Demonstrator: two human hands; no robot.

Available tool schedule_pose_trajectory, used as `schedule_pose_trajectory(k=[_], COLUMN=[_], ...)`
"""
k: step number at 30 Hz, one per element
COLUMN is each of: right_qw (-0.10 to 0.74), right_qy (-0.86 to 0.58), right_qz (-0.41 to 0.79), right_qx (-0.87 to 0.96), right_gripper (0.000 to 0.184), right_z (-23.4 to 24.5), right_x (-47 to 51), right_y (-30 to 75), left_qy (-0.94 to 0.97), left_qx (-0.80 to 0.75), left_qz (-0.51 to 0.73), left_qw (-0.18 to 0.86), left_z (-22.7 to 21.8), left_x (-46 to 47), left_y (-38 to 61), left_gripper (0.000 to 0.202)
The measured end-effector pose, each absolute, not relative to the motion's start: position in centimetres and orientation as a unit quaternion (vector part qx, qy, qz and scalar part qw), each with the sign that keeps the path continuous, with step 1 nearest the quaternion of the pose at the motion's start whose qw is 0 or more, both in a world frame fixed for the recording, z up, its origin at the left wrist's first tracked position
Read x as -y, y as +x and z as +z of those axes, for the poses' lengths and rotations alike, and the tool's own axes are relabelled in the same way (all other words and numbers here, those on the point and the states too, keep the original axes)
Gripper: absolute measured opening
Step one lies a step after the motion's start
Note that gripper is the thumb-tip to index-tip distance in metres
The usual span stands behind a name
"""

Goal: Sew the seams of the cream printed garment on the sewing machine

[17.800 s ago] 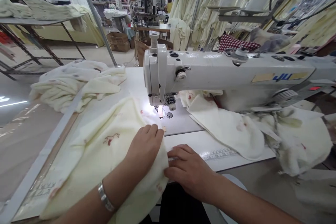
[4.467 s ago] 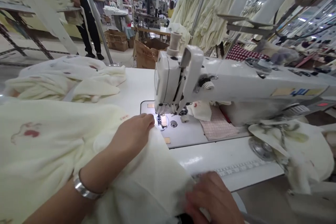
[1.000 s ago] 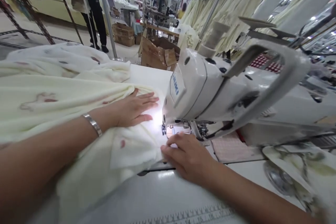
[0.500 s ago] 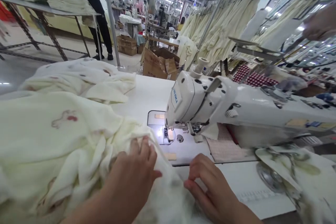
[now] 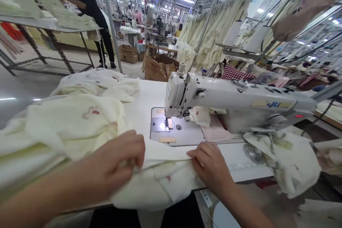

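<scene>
A cream garment piece point(image 5: 162, 181) with small reddish prints lies across the table's front edge and hangs over my lap. My right hand point(image 5: 212, 165) pinches its upper edge between thumb and fingers, at the right end. At the left end my left hand point(image 5: 117, 164) has curled fingers closed at the same cloth; its fingertips are partly hidden. Between the hands the edge runs fairly straight, in front of the white sewing machine point(image 5: 203, 96). The lit presser foot point(image 5: 169, 124) stands behind the cloth, apart from it.
A heap of cream fabric point(image 5: 80, 114) covers the table's left side. More printed cloth point(image 5: 288, 164) hangs at the right, beside a round metal disc point(image 5: 253, 152). Cartons point(image 5: 157, 67) stand behind the table. A person in dark clothes point(image 5: 88, 3) handles fabric at a far-left table.
My left hand has drawn back left and closed. My right hand now pinches the cloth edge, which has been straightened between both hands. The camera view has shifted, showing my lap.
</scene>
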State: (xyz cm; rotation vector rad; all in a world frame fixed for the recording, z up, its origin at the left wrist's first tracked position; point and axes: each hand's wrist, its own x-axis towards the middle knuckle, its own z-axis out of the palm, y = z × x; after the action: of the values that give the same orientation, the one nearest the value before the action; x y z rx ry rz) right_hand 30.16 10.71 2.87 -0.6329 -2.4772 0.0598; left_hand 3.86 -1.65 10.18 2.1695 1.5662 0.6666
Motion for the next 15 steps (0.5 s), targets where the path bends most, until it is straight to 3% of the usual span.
schedule_pose_trajectory(k=[5, 10, 13, 15], right_qw=[0.306, 0.320, 0.315, 0.302], right_qy=[-0.211, -0.206, -0.196, -0.168], right_qz=[0.019, 0.004, 0.019, 0.062], right_qx=[0.928, 0.925, 0.929, 0.936], right_gripper=[0.020, 0.020, 0.020, 0.020], right_z=[2.9, 2.9, 3.0, 3.2], right_x=[-9.5, -9.4, -9.4, -9.0], right_y=[31.2, 31.3, 31.6, 31.7], left_qy=[0.823, 0.814, 0.763, 0.725], left_qx=[-0.530, -0.541, -0.593, -0.628], left_qz=[0.195, 0.205, 0.232, 0.258], left_qw=[-0.056, -0.047, -0.108, -0.121], left_z=[5.9, 4.3, 4.3, 4.3], left_x=[7.0, 7.6, 7.6, 7.8], left_y=[6.6, 7.6, 7.5, 6.7], left_gripper=[0.023, 0.010, 0.025, 0.022])
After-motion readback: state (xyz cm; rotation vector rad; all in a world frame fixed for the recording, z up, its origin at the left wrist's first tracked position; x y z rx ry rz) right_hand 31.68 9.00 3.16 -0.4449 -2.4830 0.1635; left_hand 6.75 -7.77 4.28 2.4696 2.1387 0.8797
